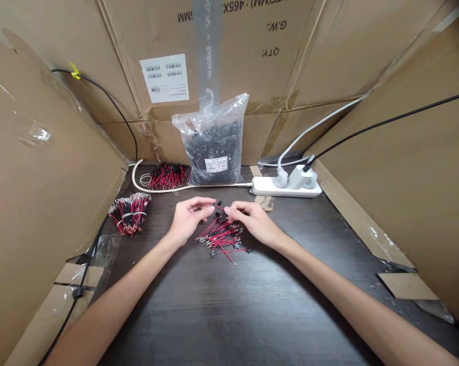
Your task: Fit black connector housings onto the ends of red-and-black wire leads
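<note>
Above a loose pile of short red and black wires (224, 234), both my hands meet at their fingertips. My left hand (189, 218) is closed in a pinch on a small black connector, mostly covered by the thumb and finger. A short red wire (219, 208) runs from there to my right hand (254, 221), whose thumb and forefinger are pinched on its other end. Small black plastic pieces lie right by the fingertips. In the pile, the wires have bare metal ends, and a few carry black connectors.
A banded wire bundle (130, 213) lies at left, with another wire heap (169, 176) behind it. A clear bag of black parts (214, 152) leans on the cardboard back wall (229, 61). A white power strip (286, 187) with plugs sits back right; cardboard walls flank the dark table (222, 315).
</note>
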`<state>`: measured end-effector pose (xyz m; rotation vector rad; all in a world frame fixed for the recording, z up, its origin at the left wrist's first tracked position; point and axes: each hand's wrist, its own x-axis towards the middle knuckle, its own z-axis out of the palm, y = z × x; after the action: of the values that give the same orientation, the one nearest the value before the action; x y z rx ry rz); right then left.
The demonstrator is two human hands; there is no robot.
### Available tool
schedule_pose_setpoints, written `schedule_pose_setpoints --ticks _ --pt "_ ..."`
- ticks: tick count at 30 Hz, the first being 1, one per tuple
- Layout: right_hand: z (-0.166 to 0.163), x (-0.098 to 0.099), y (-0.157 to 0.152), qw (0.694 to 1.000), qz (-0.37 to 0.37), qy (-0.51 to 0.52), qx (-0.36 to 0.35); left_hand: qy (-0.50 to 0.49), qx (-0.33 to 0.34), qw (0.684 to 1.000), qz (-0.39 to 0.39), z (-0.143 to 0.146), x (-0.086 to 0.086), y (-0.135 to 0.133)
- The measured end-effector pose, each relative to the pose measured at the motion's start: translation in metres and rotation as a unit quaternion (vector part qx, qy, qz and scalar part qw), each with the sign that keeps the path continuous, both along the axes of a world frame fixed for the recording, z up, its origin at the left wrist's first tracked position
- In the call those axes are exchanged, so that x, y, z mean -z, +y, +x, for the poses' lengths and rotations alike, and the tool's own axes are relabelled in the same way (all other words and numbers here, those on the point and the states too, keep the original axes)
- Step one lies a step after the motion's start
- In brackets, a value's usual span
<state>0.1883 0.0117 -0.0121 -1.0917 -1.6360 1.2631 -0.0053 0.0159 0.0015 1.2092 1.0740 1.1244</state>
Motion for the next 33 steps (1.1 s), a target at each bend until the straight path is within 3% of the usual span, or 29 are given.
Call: schedule_pose_setpoints --ticks 14,28,33 --pt "0.0002 0.0023 0.0006 1.0 0.013 -0.013 0.004 -0.072 -0.069 0.995 -0.024 -0.0024 0.0004 0.0044" --pt "-0.0009 0.0062 -0.0014 0.999 -0.003 -0.025 0.049 -0.071 -0.007 0.997 -0.043 -0.0028 -0.006 0.0029" --pt "-0.0005 0.0051 -0.0024 0.999 0.005 -0.035 0.038 -0.078 -0.015 0.996 -0.049 -0.0039 -0.0051 0.0033"
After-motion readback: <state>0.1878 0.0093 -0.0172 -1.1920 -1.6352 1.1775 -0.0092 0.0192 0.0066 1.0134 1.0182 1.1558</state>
